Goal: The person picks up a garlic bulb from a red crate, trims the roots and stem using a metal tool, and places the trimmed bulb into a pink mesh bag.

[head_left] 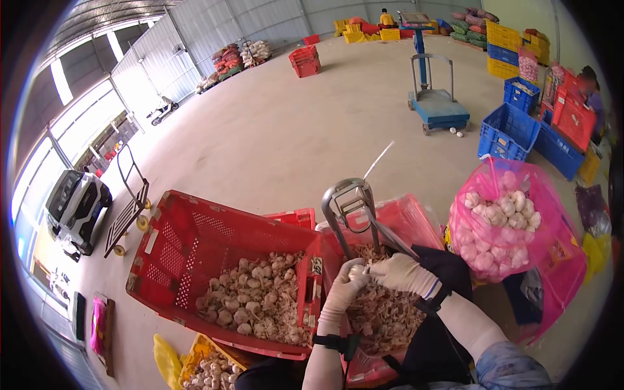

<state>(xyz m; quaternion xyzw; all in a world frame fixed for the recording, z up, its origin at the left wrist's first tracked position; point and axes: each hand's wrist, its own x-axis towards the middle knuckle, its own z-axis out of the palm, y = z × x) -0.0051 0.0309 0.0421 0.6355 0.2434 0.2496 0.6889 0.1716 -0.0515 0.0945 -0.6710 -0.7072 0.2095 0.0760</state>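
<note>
My left hand, in a pale glove, is closed around a white garlic bulb. From the other side my right hand, also gloved, has its fingers pinched together against the bulb. Both hands are over a red crate strewn with loose garlic skins. Just beyond them rises a curved metal frame with a strap hanging from it. Left of my hands, a tilted red crate holds many garlic bulbs with dry stems and skins.
A pink mesh bag of garlic stands at my right. Below left is a yellow crate with more bulbs. Farther off are a blue platform scale, blue crates, a hand cart and a person in yellow.
</note>
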